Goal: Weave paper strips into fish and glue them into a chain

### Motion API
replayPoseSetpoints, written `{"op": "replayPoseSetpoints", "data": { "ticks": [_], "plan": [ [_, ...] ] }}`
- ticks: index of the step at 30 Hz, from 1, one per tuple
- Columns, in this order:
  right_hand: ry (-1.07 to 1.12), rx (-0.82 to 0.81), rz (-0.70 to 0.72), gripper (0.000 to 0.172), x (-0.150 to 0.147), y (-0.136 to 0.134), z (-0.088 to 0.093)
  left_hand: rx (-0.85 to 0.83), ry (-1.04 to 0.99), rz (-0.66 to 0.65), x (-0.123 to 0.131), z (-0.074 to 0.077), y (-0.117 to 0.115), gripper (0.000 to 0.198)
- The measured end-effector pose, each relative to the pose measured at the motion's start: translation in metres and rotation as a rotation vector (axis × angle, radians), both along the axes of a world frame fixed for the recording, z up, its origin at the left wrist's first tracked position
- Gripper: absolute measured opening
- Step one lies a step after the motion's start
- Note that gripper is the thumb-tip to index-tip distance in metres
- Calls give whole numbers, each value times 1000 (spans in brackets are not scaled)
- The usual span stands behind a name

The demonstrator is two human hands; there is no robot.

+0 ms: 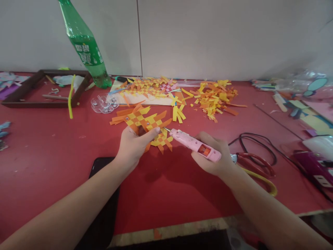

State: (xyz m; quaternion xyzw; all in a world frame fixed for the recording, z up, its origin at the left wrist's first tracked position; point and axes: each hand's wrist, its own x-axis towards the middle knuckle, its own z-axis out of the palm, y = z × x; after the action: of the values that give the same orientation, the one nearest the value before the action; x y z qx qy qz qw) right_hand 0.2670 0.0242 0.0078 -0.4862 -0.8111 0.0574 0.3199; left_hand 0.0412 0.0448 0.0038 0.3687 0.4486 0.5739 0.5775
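Observation:
My left hand (135, 144) is closed on woven paper fish (154, 121) made of orange and yellow strips, thumb on top. Small googly eyes show on two of them, and another woven piece (161, 139) hangs below the thumb. A pink hot glue gun (194, 143) is in my right hand (213, 156), its metal nozzle pointing left. The nozzle tip is at the right edge of the woven paper, close to my left thumb; whether it touches cannot be made out. My right fingers wrap the gun's body and are partly hidden.
Behind lie woven pieces (145, 85) and a heap of paper strips (215, 97). A green bottle (87, 52) leans at the back left beside a brown frame (39, 103). Red-handled pliers (256, 163), a black cable (267, 139) and a purple power strip (312, 166) are right; a black phone (104, 211) lies under my left forearm.

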Motion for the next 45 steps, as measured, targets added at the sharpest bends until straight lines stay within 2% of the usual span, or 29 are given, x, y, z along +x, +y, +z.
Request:
{"op": "replayPoseSetpoints", "data": {
  "ticks": [13,19,32,36,40,45],
  "plan": [
    [1,46,24,18,0,0,2,14,35,-5,0,-2,0,20],
    [11,59,-12,18,3,0,3,15,81,-6,-1,-3,0,20],
    [27,2,-16,21,2,0,4,24,84,-15,0,-3,0,19],
    [-4,-50,-16,14,-3,-3,6,21,76,-23,0,-3,0,21],
    [6,-20,3,12,-4,-3,8,20,85,-28,-1,-3,0,19],
    [40,38,-18,20,-1,-2,6,2,96,-14,-1,-3,-1,17]
  ]
}}
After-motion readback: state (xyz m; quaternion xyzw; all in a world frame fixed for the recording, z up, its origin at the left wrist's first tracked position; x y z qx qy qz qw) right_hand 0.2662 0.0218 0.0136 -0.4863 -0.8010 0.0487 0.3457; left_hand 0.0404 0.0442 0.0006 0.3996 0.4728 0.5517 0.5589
